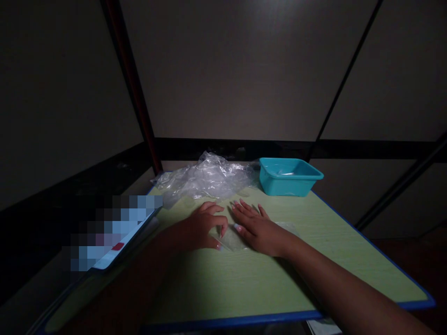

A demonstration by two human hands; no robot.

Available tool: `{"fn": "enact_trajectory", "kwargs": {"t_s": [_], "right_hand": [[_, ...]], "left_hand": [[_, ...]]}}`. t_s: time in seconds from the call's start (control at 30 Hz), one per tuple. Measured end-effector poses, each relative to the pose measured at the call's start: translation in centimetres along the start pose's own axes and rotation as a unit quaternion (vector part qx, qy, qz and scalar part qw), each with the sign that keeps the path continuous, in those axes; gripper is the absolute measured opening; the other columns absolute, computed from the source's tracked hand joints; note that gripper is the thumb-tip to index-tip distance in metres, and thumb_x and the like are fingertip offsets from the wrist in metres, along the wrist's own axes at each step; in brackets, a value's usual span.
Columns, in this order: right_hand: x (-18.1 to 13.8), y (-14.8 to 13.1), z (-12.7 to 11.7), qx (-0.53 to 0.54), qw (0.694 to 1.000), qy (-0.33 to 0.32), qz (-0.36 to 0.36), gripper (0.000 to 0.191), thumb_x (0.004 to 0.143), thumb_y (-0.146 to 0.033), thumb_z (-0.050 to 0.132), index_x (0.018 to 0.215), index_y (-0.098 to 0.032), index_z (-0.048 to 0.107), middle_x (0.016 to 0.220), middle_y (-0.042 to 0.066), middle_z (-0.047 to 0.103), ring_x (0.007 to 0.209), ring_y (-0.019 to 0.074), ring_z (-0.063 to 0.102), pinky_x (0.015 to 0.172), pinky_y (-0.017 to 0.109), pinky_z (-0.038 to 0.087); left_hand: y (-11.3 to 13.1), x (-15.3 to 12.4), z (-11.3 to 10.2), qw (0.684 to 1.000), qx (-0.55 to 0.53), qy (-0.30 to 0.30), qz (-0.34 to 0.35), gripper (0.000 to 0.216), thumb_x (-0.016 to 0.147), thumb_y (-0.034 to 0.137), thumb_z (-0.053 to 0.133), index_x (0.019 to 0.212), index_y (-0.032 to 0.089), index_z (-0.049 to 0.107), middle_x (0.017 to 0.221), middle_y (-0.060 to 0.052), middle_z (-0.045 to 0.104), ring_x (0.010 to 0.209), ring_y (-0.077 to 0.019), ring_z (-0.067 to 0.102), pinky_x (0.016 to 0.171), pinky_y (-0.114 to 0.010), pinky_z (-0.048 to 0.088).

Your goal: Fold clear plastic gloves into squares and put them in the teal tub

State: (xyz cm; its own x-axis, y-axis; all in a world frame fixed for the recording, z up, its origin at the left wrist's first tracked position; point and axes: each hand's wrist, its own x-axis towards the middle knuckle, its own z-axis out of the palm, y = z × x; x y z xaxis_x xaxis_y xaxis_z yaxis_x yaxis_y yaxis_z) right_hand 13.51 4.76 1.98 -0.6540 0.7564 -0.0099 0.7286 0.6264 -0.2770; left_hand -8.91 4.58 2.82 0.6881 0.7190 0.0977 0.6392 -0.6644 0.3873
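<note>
A flat, clear plastic bag (235, 243) lies on the light green table, its edges faint in the dim light. My right hand (256, 229) rests palm down across it, fingers stretched out and pointing forward left. At the bag's left edge is my left hand (206, 225), its fingers bent and apart. The thumb and index tips are close to that edge with a gap between them; whether they touch the film is hard to see. Part of the bag is hidden under my right hand.
Behind my hands spreads a crumpled heap of clear plastic (213, 177). A turquoise basin (289, 186) stands at the back right, with something clear inside. A lit, pixelated screen (118, 237) sits at the left edge. The table (331, 260) has a blue rim, with wall panels behind.
</note>
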Motion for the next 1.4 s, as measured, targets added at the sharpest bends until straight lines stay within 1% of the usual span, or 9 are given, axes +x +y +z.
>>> {"fn": "enact_trajectory", "kwargs": {"t_s": [0.17,0.4,0.63,0.8,0.93,1.03,1.17,1.27,1.4], "right_hand": [[-0.1,0.1,0.3,0.010,0.999,-0.036,-0.011,0.057,0.091,-0.049,0.019,0.141,-0.026,0.003,0.148,0.006,0.001,0.135,0.0229,-0.002,0.103,0.056,-0.001],[-0.2,-0.3,0.1,0.006,0.999,-0.047,-0.008,0.069,0.086,-0.062,0.020,0.141,-0.026,0.002,0.147,0.008,-0.001,0.135,0.0252,-0.004,0.102,0.057,-0.004],[-0.1,-0.6,0.0,-0.006,0.999,-0.052,-0.003,0.078,0.081,-0.067,0.025,0.141,-0.024,-0.002,0.147,0.008,-0.002,0.134,0.0283,-0.003,0.102,0.058,-0.003],[0.0,-0.6,0.2,-0.008,0.999,-0.043,0.000,0.086,0.077,-0.070,0.030,0.141,-0.024,-0.006,0.147,0.009,-0.004,0.134,0.0282,-0.004,0.102,0.057,-0.005],[-0.1,-0.5,0.2,-0.003,0.999,-0.046,-0.004,0.089,0.076,-0.071,0.034,0.140,-0.025,-0.007,0.147,0.008,-0.006,0.134,0.0281,-0.005,0.102,0.057,-0.006],[-0.1,-0.4,0.0,0.005,0.998,-0.061,-0.010,0.100,0.069,-0.074,0.042,0.140,-0.025,-0.008,0.147,0.009,-0.009,0.134,0.0293,-0.007,0.101,0.057,-0.007],[-0.1,0.0,-0.1,0.011,0.997,-0.075,-0.020,0.107,0.065,-0.072,0.050,0.139,-0.025,-0.011,0.146,0.009,-0.013,0.133,0.0298,-0.010,0.101,0.057,-0.010],[0.0,0.2,-0.2,0.019,0.996,-0.082,-0.026,0.111,0.063,-0.070,0.054,0.139,-0.025,-0.013,0.146,0.009,-0.013,0.133,0.0300,-0.012,0.101,0.057,-0.010],[0.0,0.3,-0.4,0.031,0.995,-0.094,-0.027,0.116,0.060,-0.069,0.058,0.139,-0.025,-0.014,0.146,0.009,-0.014,0.132,0.0314,-0.013,0.101,0.056,-0.011]], "left_hand": [[-0.2,0.4,0.2,1.000,-0.009,0.022,0.017,0.013,0.065,0.022,0.066,0.075,0.022,0.058,0.119,-0.001,0.048,0.117,-0.0249,0.033,0.096,-0.034,0.027],[0.3,0.7,0.3,0.997,-0.016,0.055,0.050,0.013,0.066,0.009,0.053,0.073,0.021,0.053,0.100,0.000,0.053,0.103,-0.0201,0.040,0.090,-0.029,0.031],[0.3,0.9,0.4,0.995,-0.007,0.082,0.062,0.011,0.068,0.008,0.048,0.068,0.019,0.051,0.101,-0.001,0.051,0.102,-0.0204,0.039,0.088,-0.029,0.032],[-0.1,0.8,0.8,0.995,0.008,0.092,0.042,0.023,0.056,0.002,0.040,0.068,0.019,0.049,0.097,-0.001,0.052,0.097,-0.0201,0.040,0.086,-0.031,0.034],[0.3,0.8,0.4,0.990,-0.004,0.135,0.049,0.034,0.050,0.001,0.036,0.075,0.019,0.050,0.097,-0.002,0.051,0.098,-0.0198,0.040,0.088,-0.032,0.033],[1.1,0.7,-0.3,0.984,-0.021,0.165,0.070,0.034,0.056,0.000,0.036,0.079,0.019,0.051,0.099,-0.003,0.050,0.101,-0.0193,0.040,0.092,-0.032,0.031],[1.6,0.5,-0.6,0.989,-0.025,0.129,0.066,0.014,0.071,0.017,0.055,0.085,0.020,0.054,0.093,-0.002,0.050,0.098,-0.0201,0.040,0.089,-0.031,0.032],[1.2,0.5,0.0,0.996,-0.019,0.070,0.060,0.028,0.062,0.034,0.072,0.080,0.021,0.055,0.091,-0.001,0.048,0.094,-0.0204,0.040,0.083,-0.029,0.033],[0.7,0.6,1.0,0.998,-0.005,0.046,0.050,0.032,0.060,0.040,0.075,0.078,0.021,0.056,0.090,0.000,0.047,0.092,-0.0199,0.039,0.080,-0.028,0.033]]}}
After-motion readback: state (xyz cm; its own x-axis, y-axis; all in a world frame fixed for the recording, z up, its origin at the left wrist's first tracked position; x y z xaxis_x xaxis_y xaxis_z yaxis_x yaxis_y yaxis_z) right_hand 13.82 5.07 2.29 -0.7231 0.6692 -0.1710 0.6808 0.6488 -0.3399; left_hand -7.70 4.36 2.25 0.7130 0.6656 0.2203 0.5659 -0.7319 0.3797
